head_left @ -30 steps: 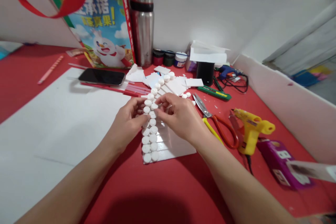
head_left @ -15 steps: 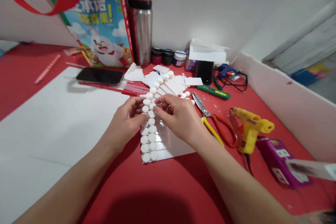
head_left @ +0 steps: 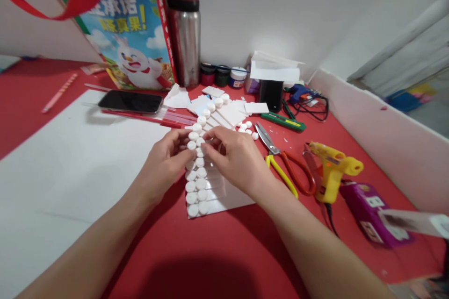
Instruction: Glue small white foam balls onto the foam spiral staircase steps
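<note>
A white board (head_left: 231, 200) with clear strips across it lies on the red table. Along its left edge run columns of round white discs (head_left: 201, 183), two side by side in the lower part and one toward the top. My left hand (head_left: 170, 159) is closed at the left edge, its thumb and fingertips gripping the disc-lined edge. From the right, my right hand (head_left: 233, 154) pinches at a white disc in the inner column, its fingertips partly hiding it. Several loose white discs (head_left: 248, 124) lie beyond my right hand.
Scissors (head_left: 277, 149), a green cutter (head_left: 283, 121), a yellow glue gun (head_left: 331, 166) and a purple box (head_left: 368, 215) lie right. A phone (head_left: 130, 102) and large white sheet (head_left: 77, 163) are left. Behind stand a steel bottle (head_left: 184, 32), paint jars (head_left: 222, 76) and a bag (head_left: 131, 32).
The whole view has shifted slightly, with objects appearing a little farther left. Both hands stay at the disc columns, with my right fingertips slightly lower on the inner column.
</note>
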Demonstrator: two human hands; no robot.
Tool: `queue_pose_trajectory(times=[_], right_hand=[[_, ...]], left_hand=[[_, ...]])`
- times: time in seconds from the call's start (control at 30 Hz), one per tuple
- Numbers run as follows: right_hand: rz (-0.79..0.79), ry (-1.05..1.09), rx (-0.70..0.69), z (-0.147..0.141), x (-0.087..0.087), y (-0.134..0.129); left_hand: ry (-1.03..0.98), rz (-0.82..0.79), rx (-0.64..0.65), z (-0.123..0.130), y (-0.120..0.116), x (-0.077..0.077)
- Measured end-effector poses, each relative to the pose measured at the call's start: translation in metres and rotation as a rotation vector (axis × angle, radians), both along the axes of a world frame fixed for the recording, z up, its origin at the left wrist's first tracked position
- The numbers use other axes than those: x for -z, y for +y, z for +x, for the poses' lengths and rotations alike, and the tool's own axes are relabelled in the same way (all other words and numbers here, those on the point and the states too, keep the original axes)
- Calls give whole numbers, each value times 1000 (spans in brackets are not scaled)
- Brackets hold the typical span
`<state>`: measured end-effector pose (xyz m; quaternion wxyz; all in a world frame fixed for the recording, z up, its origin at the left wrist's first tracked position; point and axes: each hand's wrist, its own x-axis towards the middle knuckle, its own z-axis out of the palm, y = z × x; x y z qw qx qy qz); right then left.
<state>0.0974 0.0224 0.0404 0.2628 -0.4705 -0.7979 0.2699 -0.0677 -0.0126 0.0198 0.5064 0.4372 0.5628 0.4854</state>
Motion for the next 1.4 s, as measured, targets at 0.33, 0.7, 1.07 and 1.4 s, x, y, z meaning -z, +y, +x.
queue_pose_trajectory(times=[0.33, 0.7, 1.07, 1.4], right_hand=[[121, 239, 199, 19, 0, 1], [99, 215, 128, 13, 4, -3], [150, 225, 162, 17, 5, -1], [135, 190, 184, 16, 5, -1]], left_hand=[[102, -19, -23, 1, 2, 4], [90, -33, -13, 2, 3, 7], [121, -15, -51, 2, 3, 4], [144, -29, -40, 4, 3, 5]])
